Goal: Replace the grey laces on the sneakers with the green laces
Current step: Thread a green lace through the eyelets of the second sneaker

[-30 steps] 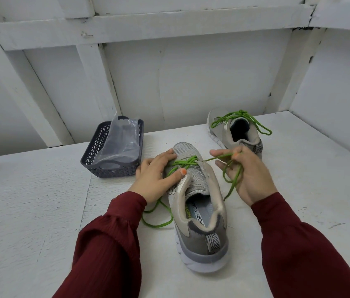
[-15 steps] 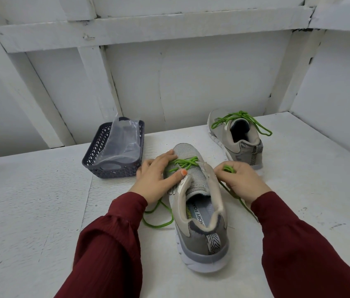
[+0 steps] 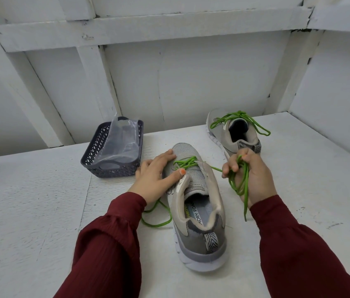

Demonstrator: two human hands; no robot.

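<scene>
A grey sneaker [image 3: 199,214] lies on the white table, heel toward me, with a green lace [image 3: 185,163] threaded through its front eyelets. My left hand [image 3: 155,175] rests on the sneaker's left side, fingers spread, thumb on the lace. One lace end trails in a loop under my left wrist. My right hand [image 3: 251,175] grips the other end of the green lace, bunched in its fingers, just right of the sneaker. A second grey sneaker [image 3: 233,134] with a green lace threaded through it stands behind my right hand.
A dark grey plastic basket [image 3: 96,160] holding a clear plastic bag [image 3: 120,143] sits at the left, behind my left hand. White walls and beams close the table at the back and right.
My right hand, low against the shoe half a second ago, has lifted and drawn to the right with the lace bunched in it. My left hand has stayed on the sneaker.
</scene>
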